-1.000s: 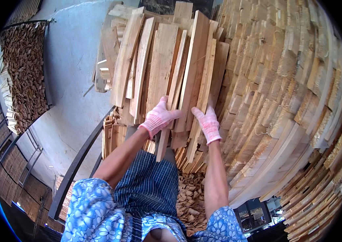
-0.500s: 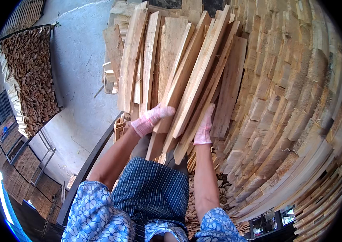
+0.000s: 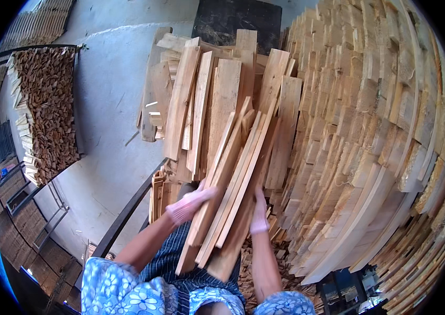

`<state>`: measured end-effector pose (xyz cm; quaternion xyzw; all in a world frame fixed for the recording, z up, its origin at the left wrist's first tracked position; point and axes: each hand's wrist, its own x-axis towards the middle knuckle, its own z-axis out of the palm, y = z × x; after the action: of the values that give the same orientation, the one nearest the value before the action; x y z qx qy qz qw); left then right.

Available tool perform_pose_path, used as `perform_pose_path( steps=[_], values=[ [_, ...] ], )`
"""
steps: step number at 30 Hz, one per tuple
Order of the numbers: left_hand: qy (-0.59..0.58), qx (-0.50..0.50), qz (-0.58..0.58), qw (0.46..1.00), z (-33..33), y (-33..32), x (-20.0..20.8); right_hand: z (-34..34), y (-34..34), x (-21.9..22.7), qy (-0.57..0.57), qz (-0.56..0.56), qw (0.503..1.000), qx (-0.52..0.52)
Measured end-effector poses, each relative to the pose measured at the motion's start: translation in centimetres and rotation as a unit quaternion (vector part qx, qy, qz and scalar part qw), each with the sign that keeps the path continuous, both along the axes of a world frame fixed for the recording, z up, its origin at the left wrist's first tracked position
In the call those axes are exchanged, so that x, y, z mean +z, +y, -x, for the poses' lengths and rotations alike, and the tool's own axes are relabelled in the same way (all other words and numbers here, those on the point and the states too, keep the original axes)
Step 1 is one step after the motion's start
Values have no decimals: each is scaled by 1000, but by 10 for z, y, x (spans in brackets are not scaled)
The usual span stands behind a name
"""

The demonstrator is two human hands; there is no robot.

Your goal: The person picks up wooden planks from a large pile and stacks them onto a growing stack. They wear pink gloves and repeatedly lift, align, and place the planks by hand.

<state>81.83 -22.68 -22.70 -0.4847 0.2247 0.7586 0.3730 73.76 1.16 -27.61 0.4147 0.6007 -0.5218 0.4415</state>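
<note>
Between my two gloved hands lies a bundle of several long, pale wooden planks (image 3: 237, 181), tilted and close to my body. My left hand (image 3: 193, 203), in a pinkish knit glove, grips the bundle's left side with the thumb over the top plank. Against its right edge presses my right hand (image 3: 258, 211), also gloved and slightly blurred; its fingers are partly hidden behind the wood. Beyond the bundle, more loose planks (image 3: 228, 84) lie side by side on a pile, and the far ends of the held ones overlap them.
A tall stack of planks (image 3: 332, 142) rises along my right side. To the left, past a dark metal bar (image 3: 128, 215), stands a rack of short wood pieces (image 3: 52, 115) on the grey floor (image 3: 109, 121). A dark board (image 3: 235, 21) lies behind the pile.
The bundle has come off the pile and nearer my body, with both hands drawn back toward me. The view has shifted, so the pile's far end and the dark board show more.
</note>
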Motion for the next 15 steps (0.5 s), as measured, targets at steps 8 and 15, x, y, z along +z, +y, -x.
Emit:
perform_pose_path(
  steps=[8, 15],
  values=[
    [116, -22, 66, 991, 12, 30, 16, -5, 19, 5, -7, 65, 998, 18],
    [209, -32, 132, 968, 19, 17, 88, 5, 1, 57, 52, 144, 988, -3]
  ],
)
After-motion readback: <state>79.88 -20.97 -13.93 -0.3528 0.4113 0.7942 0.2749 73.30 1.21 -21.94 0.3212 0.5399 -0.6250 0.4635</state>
